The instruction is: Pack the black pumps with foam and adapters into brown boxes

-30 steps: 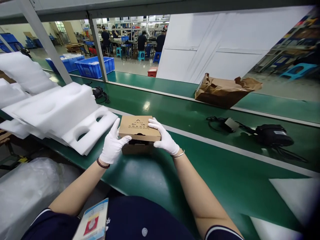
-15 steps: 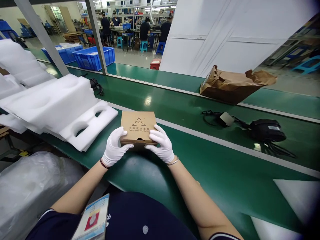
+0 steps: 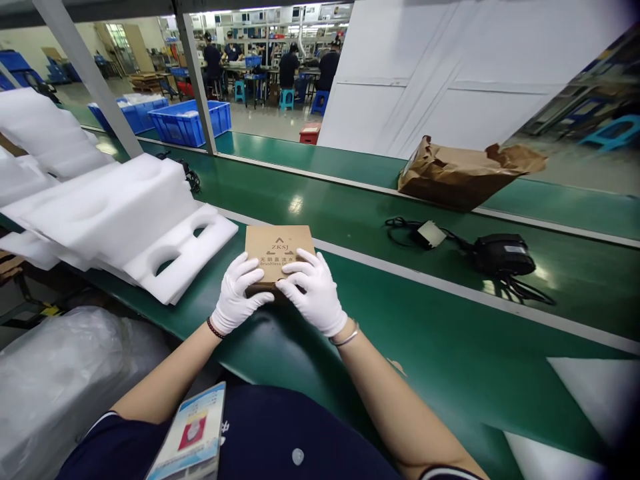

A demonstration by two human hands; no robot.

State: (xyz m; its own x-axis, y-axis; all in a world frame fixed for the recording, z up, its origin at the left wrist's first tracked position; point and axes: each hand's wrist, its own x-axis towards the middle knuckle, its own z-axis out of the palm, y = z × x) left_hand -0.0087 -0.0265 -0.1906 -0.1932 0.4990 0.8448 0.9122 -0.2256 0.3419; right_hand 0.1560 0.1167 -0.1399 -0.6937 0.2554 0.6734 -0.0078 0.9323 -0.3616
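A small brown cardboard box [image 3: 277, 240] with printed lettering lies closed on the green work surface in front of me. My left hand [image 3: 239, 293], in a white glove, grips its left front corner, fingers on the lid edge and thumb at the front. My right hand [image 3: 314, 290], also gloved in white, rests over the right front part of the box, with fingertips on the lid and thumb near the middle of the front edge. That hand covers part of the lettering.
White foam sheets [image 3: 110, 213] are stacked at left. On the green belt [image 3: 345, 233] lie a black pump [image 3: 505, 255] with cables and, farther back, a crumpled brown paper bag [image 3: 450, 175]. Blue bins [image 3: 187, 125] stand behind; people sit in the background.
My right hand has shifted left over the box's front, covering more of the print. The black pump has moved left along the belt. The view has shifted slightly.
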